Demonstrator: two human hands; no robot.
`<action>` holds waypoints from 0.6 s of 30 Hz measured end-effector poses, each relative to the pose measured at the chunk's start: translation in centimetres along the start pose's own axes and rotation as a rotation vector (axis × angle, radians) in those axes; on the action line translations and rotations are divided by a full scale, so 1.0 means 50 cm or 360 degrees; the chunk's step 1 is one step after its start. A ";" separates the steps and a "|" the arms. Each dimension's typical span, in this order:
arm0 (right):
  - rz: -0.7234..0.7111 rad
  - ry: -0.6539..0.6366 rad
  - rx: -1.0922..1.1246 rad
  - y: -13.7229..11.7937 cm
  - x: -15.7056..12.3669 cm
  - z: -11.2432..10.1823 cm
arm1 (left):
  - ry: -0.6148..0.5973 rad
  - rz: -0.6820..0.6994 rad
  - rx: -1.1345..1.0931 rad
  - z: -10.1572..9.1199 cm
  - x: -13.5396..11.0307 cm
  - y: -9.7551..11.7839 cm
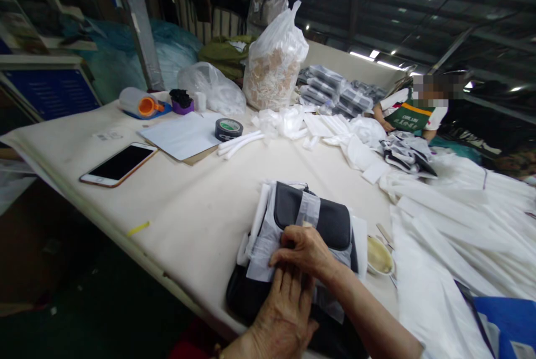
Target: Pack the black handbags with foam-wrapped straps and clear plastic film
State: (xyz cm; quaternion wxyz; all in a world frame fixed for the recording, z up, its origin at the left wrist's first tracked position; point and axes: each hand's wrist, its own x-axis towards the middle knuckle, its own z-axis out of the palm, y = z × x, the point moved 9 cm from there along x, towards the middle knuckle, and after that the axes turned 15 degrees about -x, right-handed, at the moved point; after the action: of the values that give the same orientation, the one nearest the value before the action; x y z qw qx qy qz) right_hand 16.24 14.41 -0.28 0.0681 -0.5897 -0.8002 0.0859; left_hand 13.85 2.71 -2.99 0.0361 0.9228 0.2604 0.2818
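Bag (333,224) was touched by the left hand (280,310), fingers outstretched together, and the right hand (307,250), fingers curled, grip unclear.

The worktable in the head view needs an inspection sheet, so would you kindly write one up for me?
Surface: pale tabletop, covered in part by scattered items.
Job's things: black bag with white wrapping about it and a translucent strip across its flap.
Clutter: phone, black tape roll and yellow strip to the bag's left; loose white sheets to its right.
Hands: left hand laid palm down on the bag; right hand curled by the left fingertips, its grip unclear.
Cables: nothing seen on the table.
Surroundings: filled plastic bag at the far side; co-worker in a green apron beyond, right.
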 end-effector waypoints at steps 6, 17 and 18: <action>0.0208 0.0350 0.0335 0.014 -0.037 -0.059 | 0.0056 -0.0038 0.0044 -0.001 -0.002 -0.010; 0.2147 0.1332 -0.0409 0.404 -0.725 -0.277 | 0.0401 -0.0051 -0.0293 -0.001 -0.018 -0.031; 0.2295 0.1351 -0.0490 0.420 -0.785 -0.288 | 0.0452 0.0099 -0.0294 0.013 -0.020 -0.027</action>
State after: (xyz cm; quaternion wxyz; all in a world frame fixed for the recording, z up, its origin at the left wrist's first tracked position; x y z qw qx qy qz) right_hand 50.45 -16.20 8.91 0.2102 -0.9402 -0.1380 -0.2300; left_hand 12.85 3.42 -4.34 0.0749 0.8741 0.2070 0.4330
